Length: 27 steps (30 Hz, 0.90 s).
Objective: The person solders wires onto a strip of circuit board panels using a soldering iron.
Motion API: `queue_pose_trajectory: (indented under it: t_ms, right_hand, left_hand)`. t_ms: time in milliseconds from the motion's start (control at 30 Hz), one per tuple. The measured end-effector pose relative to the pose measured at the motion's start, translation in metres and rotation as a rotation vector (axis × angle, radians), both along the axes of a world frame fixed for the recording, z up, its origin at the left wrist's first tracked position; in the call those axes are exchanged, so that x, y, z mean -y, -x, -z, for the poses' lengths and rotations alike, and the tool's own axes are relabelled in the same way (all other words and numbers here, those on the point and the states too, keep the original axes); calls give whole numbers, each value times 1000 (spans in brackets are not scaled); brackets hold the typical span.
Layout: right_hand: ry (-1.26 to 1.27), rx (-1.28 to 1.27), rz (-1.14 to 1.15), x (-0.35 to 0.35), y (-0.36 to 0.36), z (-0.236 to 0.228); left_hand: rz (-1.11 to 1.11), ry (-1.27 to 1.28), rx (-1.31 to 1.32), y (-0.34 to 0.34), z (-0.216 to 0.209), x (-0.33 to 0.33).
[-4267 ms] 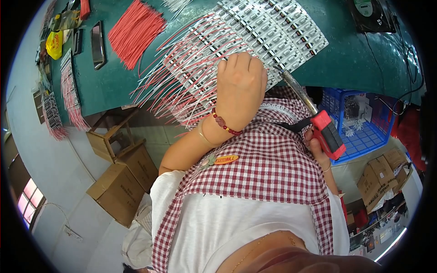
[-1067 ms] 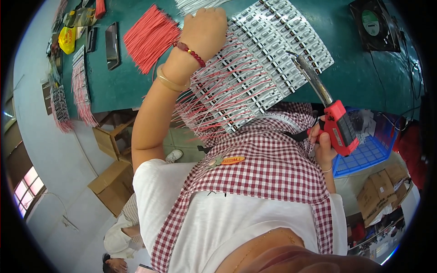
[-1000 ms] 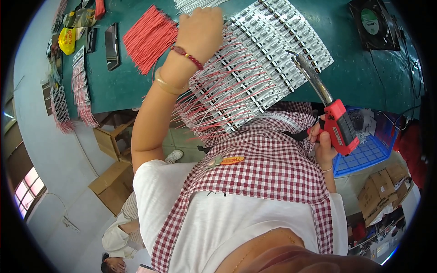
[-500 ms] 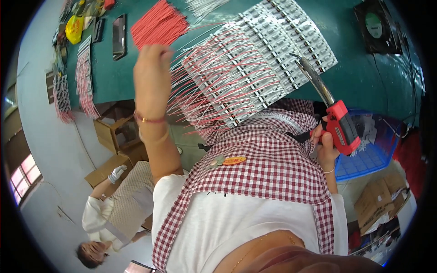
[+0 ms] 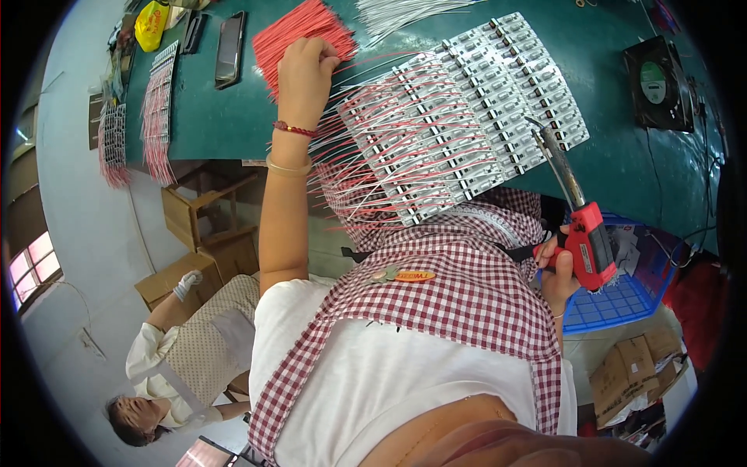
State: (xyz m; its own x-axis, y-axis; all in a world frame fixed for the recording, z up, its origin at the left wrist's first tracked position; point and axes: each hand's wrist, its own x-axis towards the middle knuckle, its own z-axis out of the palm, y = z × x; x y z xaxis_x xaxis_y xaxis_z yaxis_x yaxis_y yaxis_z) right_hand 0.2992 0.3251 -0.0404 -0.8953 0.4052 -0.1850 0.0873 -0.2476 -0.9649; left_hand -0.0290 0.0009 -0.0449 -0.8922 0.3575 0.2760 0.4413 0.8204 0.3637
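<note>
The person's left hand (image 5: 306,78) is over the near edge of a pile of red wires (image 5: 299,29) on a green table (image 5: 210,128). Its fingers are bent, with thumb and forefinger close together; whether a wire is between them cannot be told. Just beyond it and to its right lie white wires (image 5: 401,14); to its left, a dark smartphone (image 5: 229,50).

To the right of this hand, a panel of small silvery circuit boards (image 5: 510,93) lies tilted on the table, red and white wires fanning from its left part towards the hand.

The right hand (image 5: 559,274) curls firmly around the handle of a red-and-black soldering gun (image 5: 593,249). Ahead of that hand, the gun's tip points at the panel; contact is unclear. To its right, below the table edge, is a blue plastic basket (image 5: 615,310).
</note>
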Motion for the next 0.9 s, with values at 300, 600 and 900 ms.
queue_pose_trajectory:
  t_ms: [300,600,900]
  right_hand:
    - [-35,-34,-55,1,12,-4]
    - [-55,-36,-56,0,12,-5]
    - [-49,-67,-63,0,16,-5]
  left_hand:
    - [11,153,-97,-9,-2,-6]
    - [30,161,-184,-2,-2,2]
    - [-30,-250,-65,5,-35,12]
